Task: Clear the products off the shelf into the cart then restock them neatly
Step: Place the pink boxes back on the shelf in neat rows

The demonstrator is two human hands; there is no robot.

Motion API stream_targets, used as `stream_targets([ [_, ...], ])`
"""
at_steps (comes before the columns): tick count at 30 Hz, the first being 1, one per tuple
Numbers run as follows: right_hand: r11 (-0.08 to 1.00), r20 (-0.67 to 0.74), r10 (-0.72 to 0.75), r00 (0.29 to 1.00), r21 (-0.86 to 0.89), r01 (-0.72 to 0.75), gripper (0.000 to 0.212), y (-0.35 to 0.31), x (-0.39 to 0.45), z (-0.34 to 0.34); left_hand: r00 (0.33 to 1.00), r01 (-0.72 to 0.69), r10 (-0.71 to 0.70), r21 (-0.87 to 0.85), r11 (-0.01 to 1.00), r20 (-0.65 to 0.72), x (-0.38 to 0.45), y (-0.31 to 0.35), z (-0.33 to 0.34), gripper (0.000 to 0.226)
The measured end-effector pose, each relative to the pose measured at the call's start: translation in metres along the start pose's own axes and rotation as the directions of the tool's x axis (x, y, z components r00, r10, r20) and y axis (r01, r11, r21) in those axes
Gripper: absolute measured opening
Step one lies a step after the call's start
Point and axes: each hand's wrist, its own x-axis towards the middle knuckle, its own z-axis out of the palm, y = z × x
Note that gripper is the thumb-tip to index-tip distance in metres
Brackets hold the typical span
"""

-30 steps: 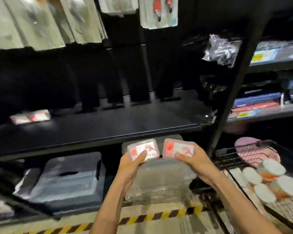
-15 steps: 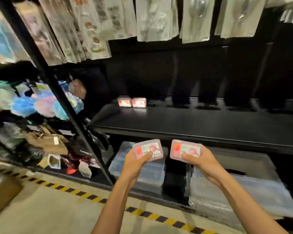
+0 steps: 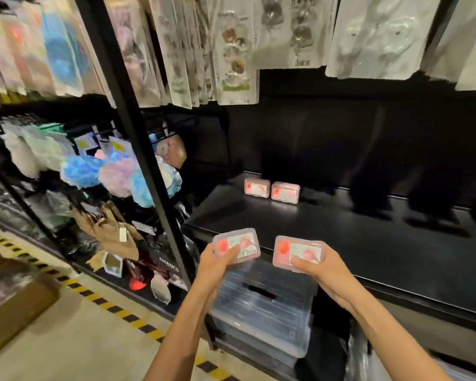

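Gripping one pink box each, the left hand (image 3: 217, 264) holds the left box (image 3: 238, 246) and the right hand (image 3: 320, 270) the right box (image 3: 300, 253), thumbs on the labels, just before the black shelf (image 3: 368, 243) edge; two matching boxes (image 3: 271, 189) stand side by side at its rear left; clear bins (image 3: 261, 306) sit below.

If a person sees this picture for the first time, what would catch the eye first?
Probably the two pink boxes held in front of the black shelf, one in the left hand, one in the right hand. Next, two similar pink boxes standing side by side at the shelf's back left.
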Motion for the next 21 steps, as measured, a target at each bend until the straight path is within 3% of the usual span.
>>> stream_targets([
  [7, 0.999, -0.031, -0.010, 0.999, 0.047, 0.012, 0.048, -0.017, 0.078, 0.010, 1.000, 0.030, -0.030, 0.050, 0.998, 0.001, 0.101, 0.002, -0.003, 0.038],
  [13, 0.998, -0.090, 0.016, 0.996, 0.066, -0.010, 0.048, -0.018, 0.110, 0.015, 0.998, -0.050, 0.041, 0.208, 0.977, 0.048, 0.152, -0.004, 0.007, 0.035],
  [21, 0.995, -0.239, 0.022, 0.971, 0.095, 0.001, 0.044, -0.017, 0.130, 0.023, 0.961, -0.201, 0.097, 0.417, 0.886, 0.258, 0.221, -0.021, -0.001, 0.033],
])
